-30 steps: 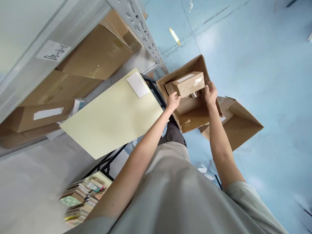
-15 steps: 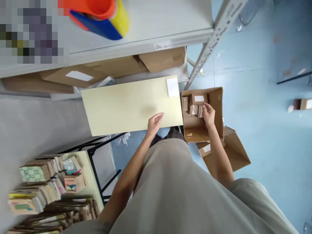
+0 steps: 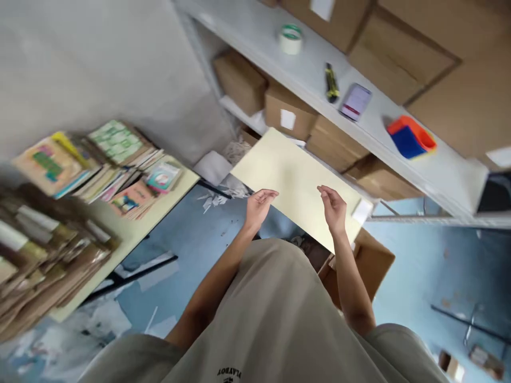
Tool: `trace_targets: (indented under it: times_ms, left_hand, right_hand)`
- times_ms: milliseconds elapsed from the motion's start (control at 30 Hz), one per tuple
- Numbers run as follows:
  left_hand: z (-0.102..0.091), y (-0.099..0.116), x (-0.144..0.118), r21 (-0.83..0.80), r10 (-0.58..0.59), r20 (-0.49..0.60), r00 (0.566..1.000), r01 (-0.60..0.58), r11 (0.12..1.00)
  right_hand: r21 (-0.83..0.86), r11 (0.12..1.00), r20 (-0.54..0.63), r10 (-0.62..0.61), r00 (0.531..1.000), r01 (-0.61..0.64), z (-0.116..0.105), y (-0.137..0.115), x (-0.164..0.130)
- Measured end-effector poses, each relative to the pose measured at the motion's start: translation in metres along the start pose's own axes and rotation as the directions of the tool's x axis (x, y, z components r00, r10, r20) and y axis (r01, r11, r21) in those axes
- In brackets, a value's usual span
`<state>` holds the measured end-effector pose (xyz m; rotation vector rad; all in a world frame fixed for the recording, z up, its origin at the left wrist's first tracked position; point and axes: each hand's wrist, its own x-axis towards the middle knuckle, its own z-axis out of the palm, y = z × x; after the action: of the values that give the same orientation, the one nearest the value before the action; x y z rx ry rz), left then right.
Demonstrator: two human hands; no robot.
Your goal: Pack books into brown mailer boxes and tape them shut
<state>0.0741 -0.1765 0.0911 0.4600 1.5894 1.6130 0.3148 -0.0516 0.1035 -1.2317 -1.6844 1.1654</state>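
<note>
Over pale tabletop [image 3: 291,175], both hands [image 3: 258,205] [image 3: 333,209] hover empty, fingers curled.

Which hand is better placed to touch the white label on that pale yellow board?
Probably the right hand: it hovers empty over the board, nearer the white label at its right corner. The left hand hangs farther away.
</note>
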Motion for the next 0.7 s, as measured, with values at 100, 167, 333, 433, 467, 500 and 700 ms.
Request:
trace_targets:
  times_ms: [100,167,333,433,467,500,700]
  left_hand:
    - [-0.07,0.025,0.013,-0.064,0.049,-0.119,0.992,-0.057,0.996]
    - [-0.115,0.035,0.016,-0.104,0.063,-0.218,0.974,-0.087,0.991]
    - [-0.208,0.043,0.016,-0.194,0.016,-0.469,0.883,-0.121,0.974]
    - [-0.251,0.04,0.019,-0.215,-0.009,-0.581,0.814,-0.142,0.966]
    - [-0.264,0.038,0.021,-0.214,-0.016,-0.613,0.79,-0.147,0.966]
    - [-0.276,0.037,0.024,-0.21,-0.022,-0.643,0.766,-0.148,0.966]
    - [-0.334,0.036,0.049,-0.145,-0.059,-0.784,0.618,-0.09,0.985]
  right_hand:
    - [0.028,0.998,0.155,-0.062,0.986,0.058,0.087,-0.034,0.012]
    - [0.042,0.996,0.26,-0.081,0.962,0.073,0.142,-0.051,0.017]
    - [0.068,0.994,0.515,-0.105,0.851,0.082,0.258,-0.081,0.023]
    - [0.078,0.995,0.644,-0.097,0.758,0.061,0.317,-0.089,0.032]
    - [0.078,0.995,0.678,-0.094,0.729,0.056,0.337,-0.09,0.036]
    - [0.079,0.996,0.708,-0.091,0.7,0.049,0.356,-0.089,0.04]
    - [0.051,0.999,0.853,-0.04,0.521,-0.007,0.47,-0.079,0.067]
